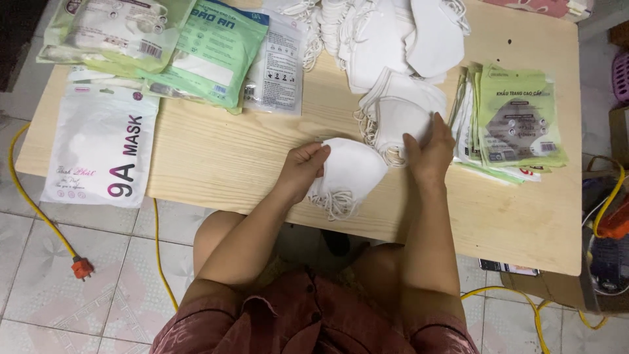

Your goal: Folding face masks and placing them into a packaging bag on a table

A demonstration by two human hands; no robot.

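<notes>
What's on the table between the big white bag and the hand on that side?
Nothing. In the head view, only bare wooden table lies between the white bag and the left hand.

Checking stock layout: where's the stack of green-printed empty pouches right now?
In the head view, the green pouch stack lies on the wooden table's right side, just right of the right hand and white mask pile.
</notes>
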